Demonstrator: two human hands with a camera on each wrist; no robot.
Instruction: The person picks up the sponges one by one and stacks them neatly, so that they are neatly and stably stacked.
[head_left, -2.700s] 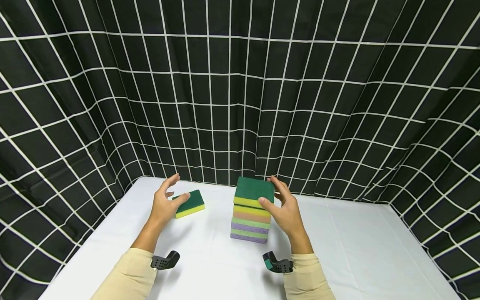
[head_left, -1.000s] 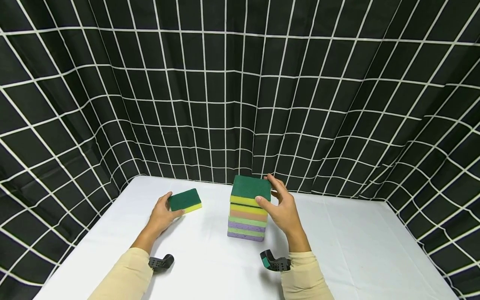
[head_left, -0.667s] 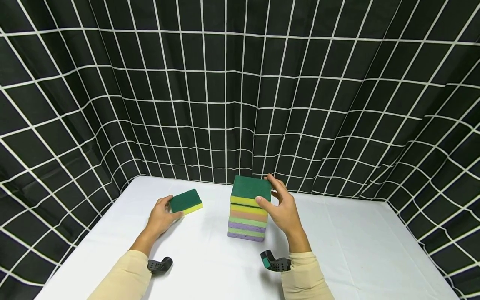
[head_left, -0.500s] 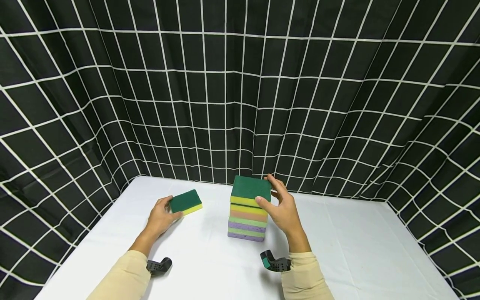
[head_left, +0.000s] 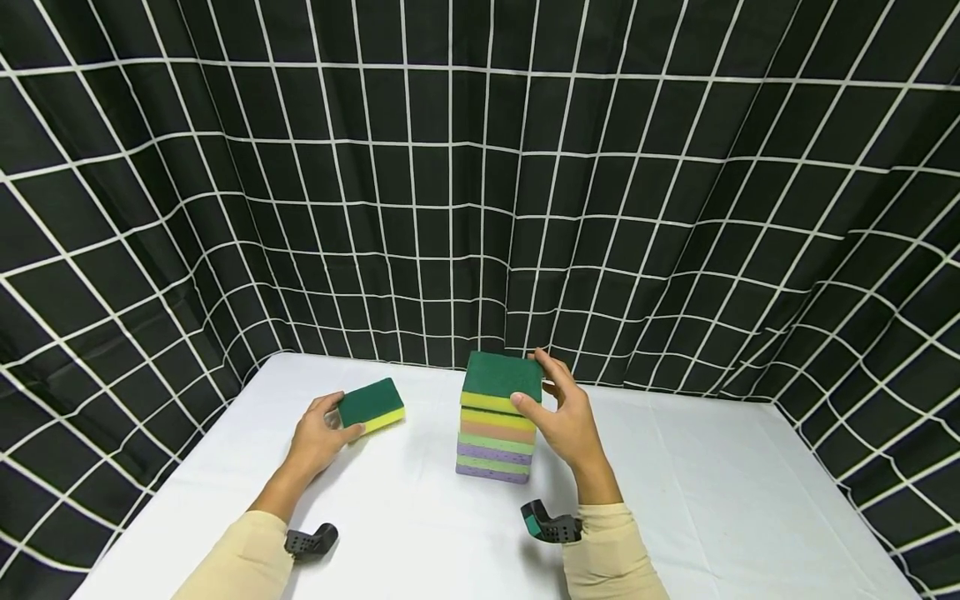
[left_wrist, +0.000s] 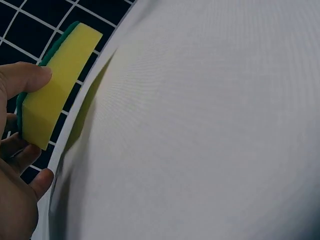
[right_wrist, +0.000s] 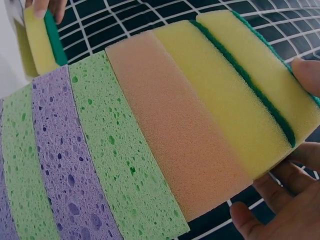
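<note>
My left hand pinches a yellow sponge with a green scouring face upward, thumb on the near edge and fingers at the far side. In the left wrist view this sponge tilts a little off the white surface, its shadow beneath. To its right stands a stack of several sponges: purple and light green porous ones below, a peach one over them, two yellow-and-green ones uppermost. My right hand grips the top sponge from the right, thumb on its front and fingers behind.
A white cloth covers the table. Behind and on both sides hangs a black curtain with a white grid. Black camera mounts sit on both wrists, above the cloth.
The left hand, earlier spread above the single sponge, has come down and taken hold of it. Its near edge has since risen slightly. The right hand and the stack stay in place.
</note>
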